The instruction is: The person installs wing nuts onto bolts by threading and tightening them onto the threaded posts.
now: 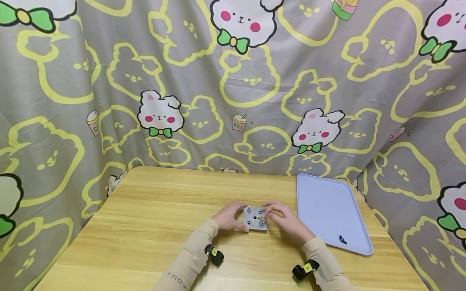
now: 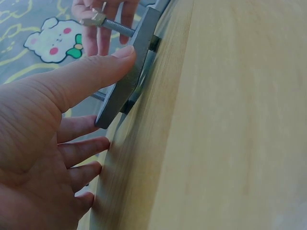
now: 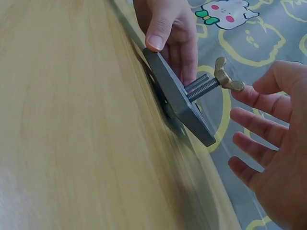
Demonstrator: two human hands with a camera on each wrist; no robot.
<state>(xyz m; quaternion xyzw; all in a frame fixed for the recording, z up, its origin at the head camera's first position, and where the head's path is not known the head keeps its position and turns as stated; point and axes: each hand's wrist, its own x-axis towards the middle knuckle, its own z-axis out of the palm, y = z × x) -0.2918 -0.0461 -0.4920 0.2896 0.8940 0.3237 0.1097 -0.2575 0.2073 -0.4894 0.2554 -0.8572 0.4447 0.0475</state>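
Observation:
A square grey metal plate (image 1: 259, 227) with several holes sits low over the table, two threaded bolts standing up from it. My left hand (image 1: 228, 217) grips its left side, thumb on the near edge (image 2: 123, 52) and fingers round the far side. On the nearer-right bolt is a brass-coloured wing nut (image 3: 222, 75), high near the bolt's end. My right hand (image 1: 287, 219) is beside it, the index fingertip touching one wing, the thumb a little apart and the other fingers loosely spread. The other bolt (image 1: 249, 209) stands bare by the left hand.
A pale blue tray (image 1: 327, 210) lies to the right on the wooden table (image 1: 164, 194), a small black part (image 1: 342, 239) near its front edge. Patterned curtain (image 1: 196, 81) hangs behind and at both sides. Each sleeve carries a black wrist camera (image 1: 214, 255).

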